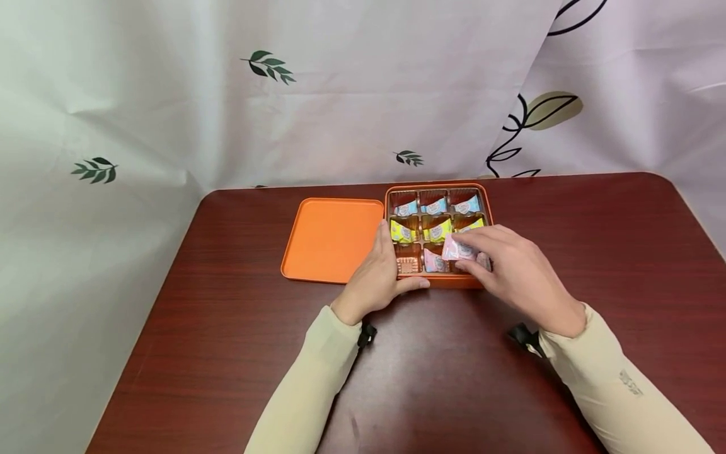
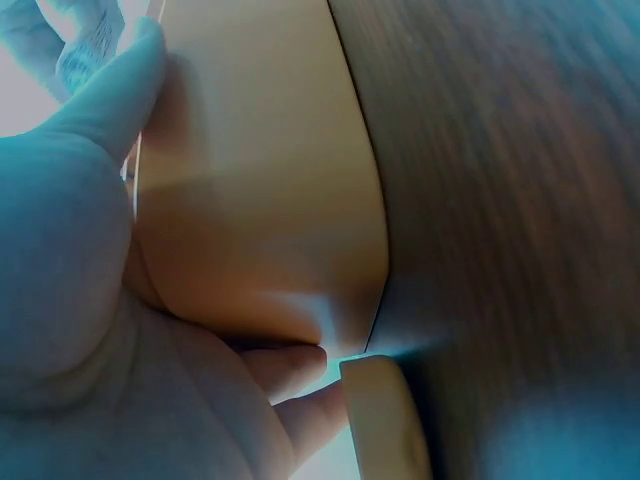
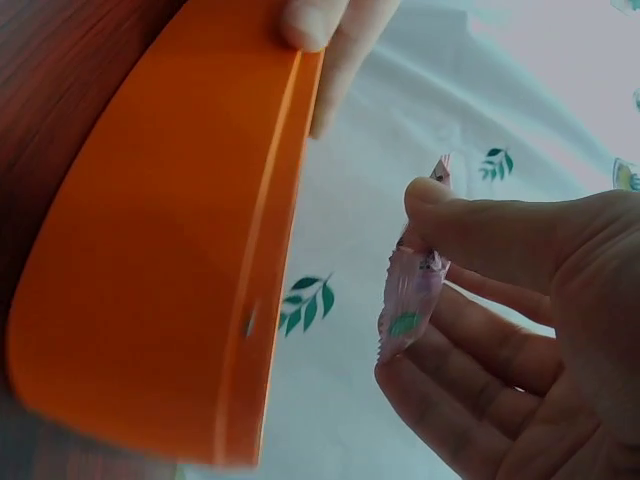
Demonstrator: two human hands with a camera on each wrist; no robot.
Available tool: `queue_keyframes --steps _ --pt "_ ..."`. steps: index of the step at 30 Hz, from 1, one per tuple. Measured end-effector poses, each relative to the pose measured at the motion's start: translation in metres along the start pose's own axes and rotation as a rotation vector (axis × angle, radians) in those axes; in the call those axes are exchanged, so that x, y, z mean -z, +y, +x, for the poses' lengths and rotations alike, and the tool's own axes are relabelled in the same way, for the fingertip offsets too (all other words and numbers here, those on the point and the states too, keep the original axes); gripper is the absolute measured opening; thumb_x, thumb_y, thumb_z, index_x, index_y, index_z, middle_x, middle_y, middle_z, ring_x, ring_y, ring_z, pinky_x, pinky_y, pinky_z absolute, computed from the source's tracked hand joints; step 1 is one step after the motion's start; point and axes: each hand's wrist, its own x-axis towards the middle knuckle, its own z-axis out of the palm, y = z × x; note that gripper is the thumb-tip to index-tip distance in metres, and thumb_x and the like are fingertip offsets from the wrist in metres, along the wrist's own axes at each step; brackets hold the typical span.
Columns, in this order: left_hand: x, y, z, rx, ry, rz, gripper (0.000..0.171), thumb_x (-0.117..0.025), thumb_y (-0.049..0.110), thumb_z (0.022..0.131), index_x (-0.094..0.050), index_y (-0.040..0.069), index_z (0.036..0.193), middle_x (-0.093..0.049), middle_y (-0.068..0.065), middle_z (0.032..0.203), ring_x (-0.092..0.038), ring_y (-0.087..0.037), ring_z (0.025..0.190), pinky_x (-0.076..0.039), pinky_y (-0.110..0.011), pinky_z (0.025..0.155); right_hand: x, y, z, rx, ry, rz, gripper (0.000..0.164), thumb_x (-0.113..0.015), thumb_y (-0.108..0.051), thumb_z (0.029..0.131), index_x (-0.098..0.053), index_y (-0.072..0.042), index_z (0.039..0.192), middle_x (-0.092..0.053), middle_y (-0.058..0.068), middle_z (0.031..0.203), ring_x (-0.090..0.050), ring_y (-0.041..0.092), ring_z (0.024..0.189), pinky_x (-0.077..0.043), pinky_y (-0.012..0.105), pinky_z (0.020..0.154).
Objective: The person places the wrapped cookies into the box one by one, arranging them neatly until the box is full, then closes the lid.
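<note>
In the head view my right hand (image 1: 522, 271) pinches a pink wrapped candy (image 1: 458, 249) between thumb and fingers, over the front row of an orange box (image 1: 450, 282). The right wrist view shows the candy's clear, crimped wrapper (image 3: 410, 290) well above the rim. My left hand (image 1: 374, 271) rests at the box's front left corner, fingers straight along the left side and thumb along the front wall. Blue candies (image 1: 434, 206) fill the back row, yellow candies (image 1: 437, 231) the middle row. Another pink candy (image 1: 435, 261) lies front centre; the front left compartment (image 1: 408, 260) holds none. My right hand partly hides the front right one.
An orange lid (image 1: 334, 239) lies flat on the dark red wooden table (image 1: 227, 328), left of the box and close against it. Behind the table hangs a pale curtain (image 1: 317, 113) with leaf prints. Black straps (image 1: 367, 334) show at my wrists.
</note>
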Motion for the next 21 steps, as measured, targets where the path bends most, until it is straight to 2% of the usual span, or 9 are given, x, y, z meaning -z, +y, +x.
queue_keyframes --steps 6,12,21 --pt "0.000 -0.001 0.000 -0.010 0.006 0.023 0.126 -0.072 0.054 0.088 0.017 -0.004 0.155 0.012 -0.026 0.164 -0.001 -0.028 0.153 -0.023 -0.039 0.119 -0.008 -0.008 0.012 0.004 -0.010 0.051 0.045 -0.087 -0.013 0.079 -0.073 -0.008 0.122 -0.071 0.007 0.108 -0.064 0.023 0.098 -0.052 0.045 0.080" --pt "0.001 -0.001 0.000 -0.017 0.005 0.025 0.126 -0.073 0.052 0.088 0.016 -0.005 0.155 0.010 -0.026 0.164 -0.005 -0.030 0.153 -0.025 -0.039 0.119 -0.019 -0.013 0.017 0.033 -0.002 0.088 0.042 -0.086 -0.014 0.080 -0.073 -0.008 0.119 -0.070 0.006 0.105 -0.063 0.021 0.093 -0.052 0.042 0.077" --pt "0.001 0.000 0.000 -0.038 0.021 0.012 0.124 -0.075 0.046 0.088 0.014 -0.008 0.155 0.009 -0.029 0.164 -0.007 -0.031 0.153 -0.027 -0.038 0.118 -0.039 -0.024 0.022 0.080 -0.051 0.135 0.040 -0.082 -0.012 0.085 -0.071 -0.006 0.123 -0.070 0.009 0.114 -0.065 0.025 0.105 -0.053 0.045 0.088"
